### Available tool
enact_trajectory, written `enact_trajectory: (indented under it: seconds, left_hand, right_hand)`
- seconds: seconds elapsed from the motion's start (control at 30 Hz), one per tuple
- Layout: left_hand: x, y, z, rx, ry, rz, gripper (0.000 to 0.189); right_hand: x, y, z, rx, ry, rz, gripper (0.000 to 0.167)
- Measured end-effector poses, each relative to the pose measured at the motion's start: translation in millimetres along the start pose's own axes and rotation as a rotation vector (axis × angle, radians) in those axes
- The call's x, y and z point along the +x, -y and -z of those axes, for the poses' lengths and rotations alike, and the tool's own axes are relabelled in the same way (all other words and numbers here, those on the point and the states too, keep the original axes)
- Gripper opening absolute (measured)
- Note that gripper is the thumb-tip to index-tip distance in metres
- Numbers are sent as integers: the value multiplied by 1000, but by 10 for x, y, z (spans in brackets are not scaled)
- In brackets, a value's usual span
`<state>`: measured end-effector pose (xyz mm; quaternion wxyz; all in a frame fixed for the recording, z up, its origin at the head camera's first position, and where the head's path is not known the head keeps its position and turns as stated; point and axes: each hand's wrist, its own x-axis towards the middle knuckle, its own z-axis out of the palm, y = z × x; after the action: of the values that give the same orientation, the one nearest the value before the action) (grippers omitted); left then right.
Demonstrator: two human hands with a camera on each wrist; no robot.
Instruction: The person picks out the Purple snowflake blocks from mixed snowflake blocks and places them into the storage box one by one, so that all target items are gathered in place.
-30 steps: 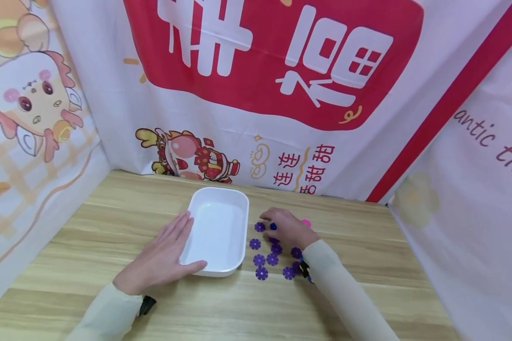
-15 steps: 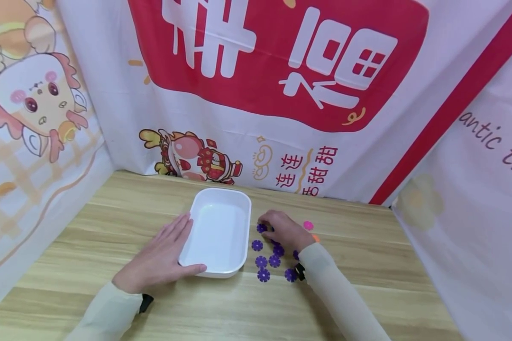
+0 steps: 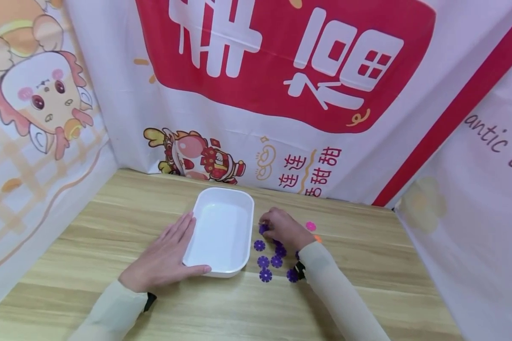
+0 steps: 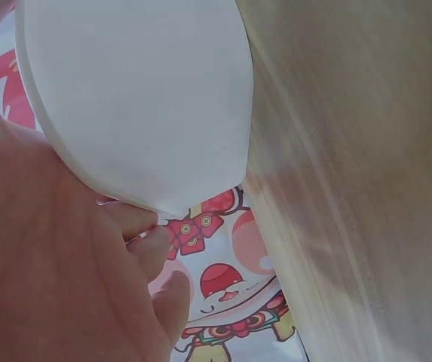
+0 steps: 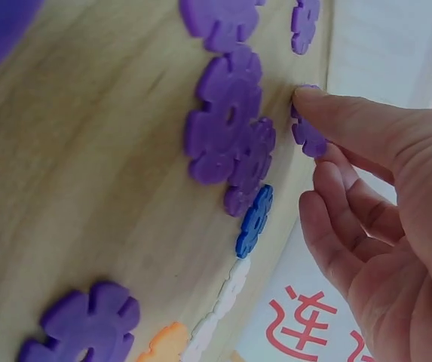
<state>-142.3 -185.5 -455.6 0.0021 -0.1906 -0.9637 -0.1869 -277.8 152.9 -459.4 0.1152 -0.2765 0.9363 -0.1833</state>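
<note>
In the head view a white rectangular plastic tray (image 3: 222, 232) stands on the wooden table. My left hand (image 3: 164, 255) rests along its left side, fingers extended and the thumb over the near rim; the tray wall (image 4: 148, 98) fills much of the left wrist view. Right of the tray, my right hand (image 3: 285, 228) pinches a purple notched snowflake disc (image 5: 307, 132) between thumb and fingertips. More purple snowflake discs (image 3: 265, 274) lie flat around it, some overlapping. A blue disc (image 5: 255, 221) lies beside the purple ones in the right wrist view.
A pink disc (image 3: 310, 226) and an orange disc (image 3: 317, 238) lie right of my right hand. Pale discs (image 5: 219, 305) stretch beyond the blue one in the right wrist view. A printed cloth (image 3: 260, 104) hangs behind the table (image 3: 222, 308).
My right hand's fingers have come down and closed on the purple disc nearest the tray's right side. My left hand stays against the tray. The head view has shifted slightly.
</note>
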Motion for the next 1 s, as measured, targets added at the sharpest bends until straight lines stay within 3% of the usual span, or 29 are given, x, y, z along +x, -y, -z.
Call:
enact_trajectory:
  seconds: [0.33, 0.67, 1.0]
  left_hand:
    - [-13, -33, 26, -54, 12, 0, 127]
    - [-28, -33, 51, -64, 34, 14, 126]
    - [-21, -31, 51, -63, 39, 15, 127]
  right_hand:
    - [-34, 11, 114, 46, -5, -6, 13]
    - [-93, 112, 273, 61, -11, 34, 9]
    - [-149, 423, 616, 21, -34, 109, 10]
